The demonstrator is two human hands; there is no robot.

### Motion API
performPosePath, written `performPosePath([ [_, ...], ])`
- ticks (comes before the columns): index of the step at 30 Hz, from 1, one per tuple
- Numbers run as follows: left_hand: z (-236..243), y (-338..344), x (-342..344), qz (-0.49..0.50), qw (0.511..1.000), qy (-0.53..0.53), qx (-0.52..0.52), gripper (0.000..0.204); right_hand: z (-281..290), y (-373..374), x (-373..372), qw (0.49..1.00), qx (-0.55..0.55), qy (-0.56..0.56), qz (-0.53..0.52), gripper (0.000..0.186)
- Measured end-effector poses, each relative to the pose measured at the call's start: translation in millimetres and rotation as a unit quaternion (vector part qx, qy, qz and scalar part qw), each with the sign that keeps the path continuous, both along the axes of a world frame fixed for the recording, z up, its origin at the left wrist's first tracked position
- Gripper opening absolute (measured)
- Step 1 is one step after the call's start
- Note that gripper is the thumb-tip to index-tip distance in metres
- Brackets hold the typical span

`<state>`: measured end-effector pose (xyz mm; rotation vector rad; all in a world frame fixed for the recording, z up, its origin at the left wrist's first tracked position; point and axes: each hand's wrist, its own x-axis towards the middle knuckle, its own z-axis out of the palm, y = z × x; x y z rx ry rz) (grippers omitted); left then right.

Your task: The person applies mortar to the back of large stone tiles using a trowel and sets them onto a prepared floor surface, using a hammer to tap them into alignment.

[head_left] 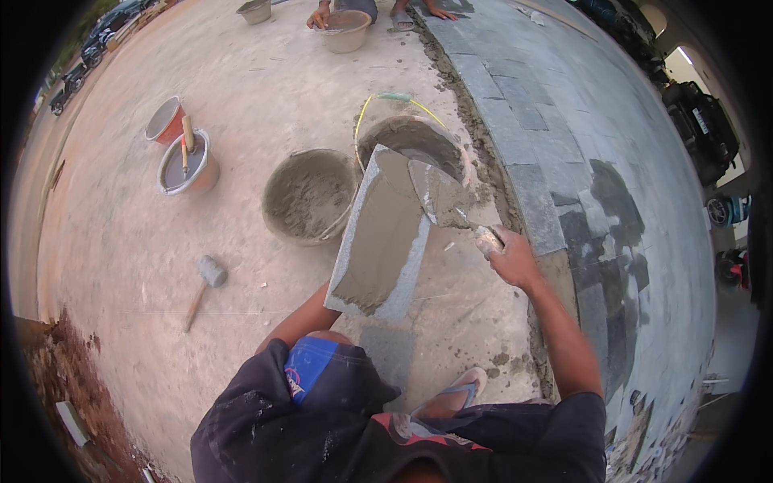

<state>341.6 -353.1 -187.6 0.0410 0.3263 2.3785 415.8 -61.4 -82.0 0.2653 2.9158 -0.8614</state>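
My right hand (pixel 513 259) is closed round the handle of a pointed trowel (pixel 439 193). The trowel's mortar-smeared blade lies against the upper right edge of a grey rectangular stone tile (pixel 415 270). Wet mortar (pixel 374 233) coats most of that tile's upward face, leaving bare strips along the sides. My left forearm (pixel 296 319) reaches under the lower left of the tile; the left hand holds it up from beneath, its fingers hidden. Just beyond stand a bucket of mortar (pixel 310 197) and another mortar bucket (pixel 386 129) with a yellow handle, partly covered by the tile.
A mallet (pixel 212 272) lies at left, below a pail of grey liquid (pixel 208 173) with brushes and a red pail (pixel 163 121). Laid grey paving (pixel 531 201) runs along the right, edged by mortar. At the far side, another person's hand (pixel 320 16) touches a basin (pixel 345 36).
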Motion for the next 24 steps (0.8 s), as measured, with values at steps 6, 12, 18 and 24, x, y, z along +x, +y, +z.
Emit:
performPosePath([
  [6,2.4,2.7,-0.1,-0.004,1.000,0.000,0.003,0.049,-10.1,22.7,5.7,1.000,0.013,0.018,-0.019,0.039],
  [12,3.1,3.0,-1.2,-0.003,1.000,0.001,-0.001,0.050,15.7,5.3,5.1,0.982,-0.126,-0.103,-0.094,0.035],
  [18,5.3,6.1,0.2,-0.007,1.000,0.001,0.006,0.051,-1.3,29.3,10.6,0.997,0.035,0.063,-0.012,0.033],
  [24,4.1,-2.7,-0.2,0.001,1.000,0.001,0.007,0.051,27.7,2.6,17.1,0.964,-0.242,-0.086,-0.061,0.031],
])
